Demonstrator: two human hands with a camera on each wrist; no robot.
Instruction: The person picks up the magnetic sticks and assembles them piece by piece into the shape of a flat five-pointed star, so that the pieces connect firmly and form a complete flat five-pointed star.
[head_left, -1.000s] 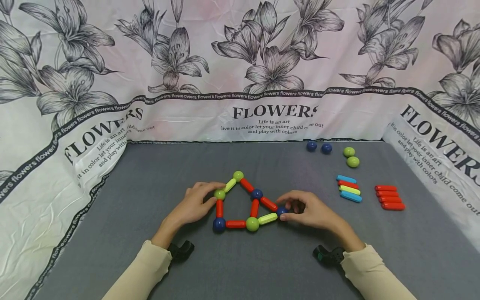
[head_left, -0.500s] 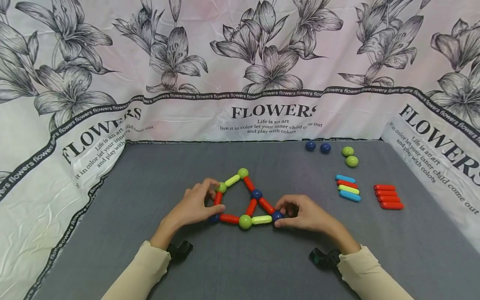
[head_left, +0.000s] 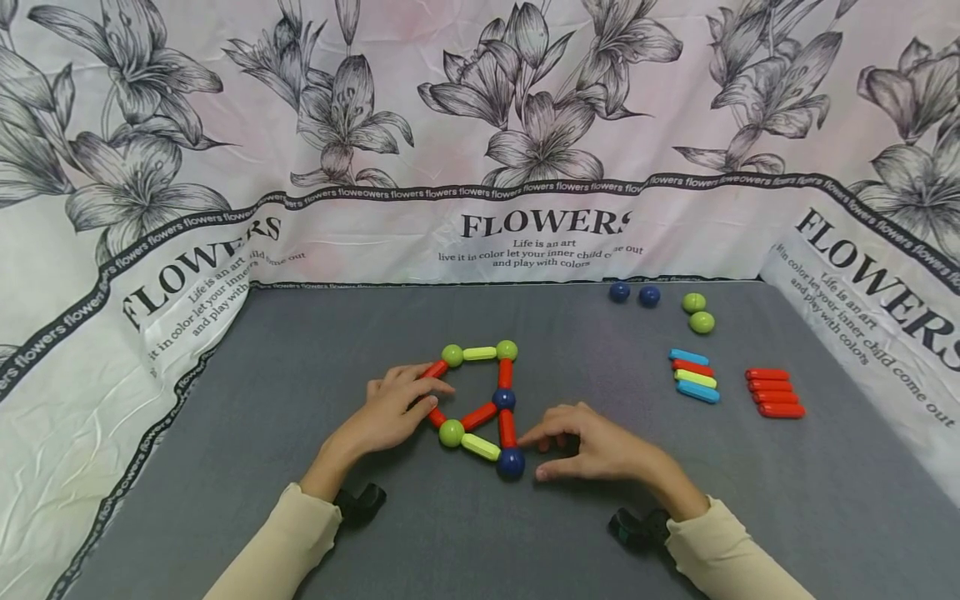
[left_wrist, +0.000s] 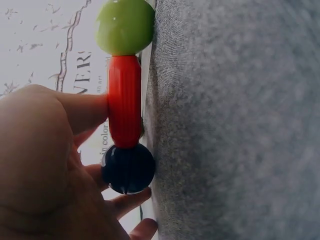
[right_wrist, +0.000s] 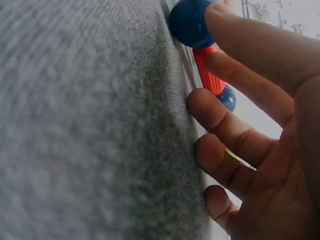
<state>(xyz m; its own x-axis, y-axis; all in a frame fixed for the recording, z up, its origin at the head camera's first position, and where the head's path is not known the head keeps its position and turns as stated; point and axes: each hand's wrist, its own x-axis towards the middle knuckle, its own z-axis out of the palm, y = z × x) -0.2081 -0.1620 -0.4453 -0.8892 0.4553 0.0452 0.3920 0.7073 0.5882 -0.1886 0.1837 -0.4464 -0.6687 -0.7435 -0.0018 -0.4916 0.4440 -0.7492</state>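
A flat construction-toy frame of balls and rods lies on the table. Red rods and yellow-green rods link its green balls and blue balls. My left hand grips the frame's left corner and hides that corner in the head view. In the left wrist view, the thumb touches a red rod, with fingers behind a dark blue ball. Beside the near blue ball is my right hand, fingers loosely bent and spread, nothing held between thumb and fingers.
Two loose blue balls and two green balls lie at the back right. Nearer are a row of blue, red and yellow rods and a stack of red rods. A flower-print cloth borders the grey table.
The frame has turned clockwise in the head view: its right blue ball came nearer and leftward, its left green ball moved away. My right hand followed leftward and came off the blue ball.
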